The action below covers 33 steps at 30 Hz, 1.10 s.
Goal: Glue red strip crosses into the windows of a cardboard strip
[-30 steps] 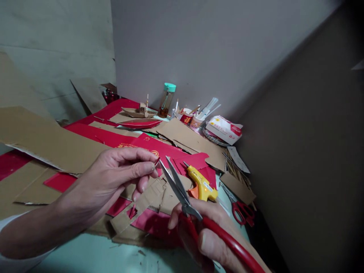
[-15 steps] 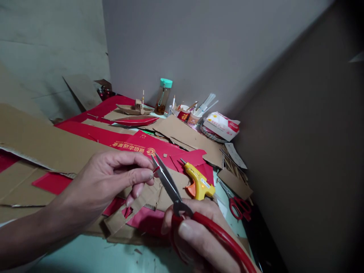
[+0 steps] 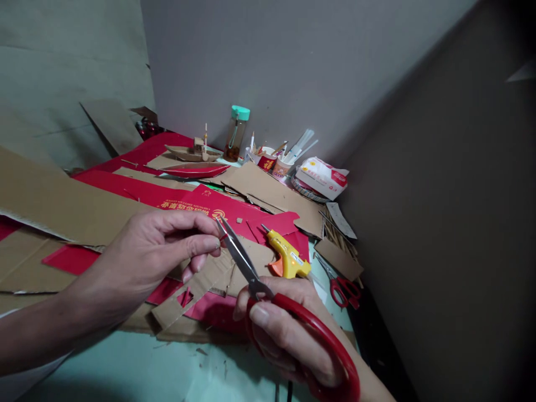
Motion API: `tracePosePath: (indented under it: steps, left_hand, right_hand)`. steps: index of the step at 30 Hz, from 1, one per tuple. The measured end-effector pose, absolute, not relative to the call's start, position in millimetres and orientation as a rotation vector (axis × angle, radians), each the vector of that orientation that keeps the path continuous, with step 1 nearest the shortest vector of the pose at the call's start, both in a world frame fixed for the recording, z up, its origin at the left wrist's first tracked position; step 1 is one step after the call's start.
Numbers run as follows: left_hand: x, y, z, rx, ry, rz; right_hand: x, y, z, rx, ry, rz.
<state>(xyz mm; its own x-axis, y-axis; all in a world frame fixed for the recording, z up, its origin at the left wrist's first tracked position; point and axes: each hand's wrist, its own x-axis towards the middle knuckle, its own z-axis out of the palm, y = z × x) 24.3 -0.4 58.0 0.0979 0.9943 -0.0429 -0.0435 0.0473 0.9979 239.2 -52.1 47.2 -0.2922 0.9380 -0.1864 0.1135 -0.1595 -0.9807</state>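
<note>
My right hand is wrapped round the red handles of a pair of scissors, whose blades point up and to the left, slightly parted. Between the thumb and forefinger of my left hand is a small red strip of paper, mostly covered by the fingertips. Its free end lies at the scissor blades near their tips. Below my hands are a folded cardboard strip and red paper pieces.
A yellow glue gun lies right of the blades, with red-handled scissors beyond. Farther back are a red paper boat, a cardboard boat, a bottle, cups of sticks and a tissue pack. Cardboard sheets spread leftward.
The whole view has shifted a little, so things sit slightly higher and farther left. The scissor blades have closed somewhat, and more of the red handle shows. My left hand keeps its pinch.
</note>
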Motion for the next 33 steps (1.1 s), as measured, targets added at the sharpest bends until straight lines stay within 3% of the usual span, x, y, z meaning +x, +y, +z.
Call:
tracePosePath:
  steps: [4,10,25,29,33]
  left_hand:
    - [23,-2,56,1.183,1.130,1.126]
    - [27,-3,59,1.192,1.152,1.095]
    - [22,2,53,1.178,1.073,1.106]
    - [21,5,49,1.241,1.049,1.072]
    - [26,-3,51,1.292,1.031,0.992]
  right_hand:
    - [233,-53,50,-1.248,-1.398,1.525]
    - [231,-52,57,-1.172,-1.414,1.790]
    - [235,-47,50,-1.152,-1.748,1.383]
    - [241,-49,54,-1.186,-1.620,1.356]
    - [244,-43,48,-1.253,-1.538,1.127]
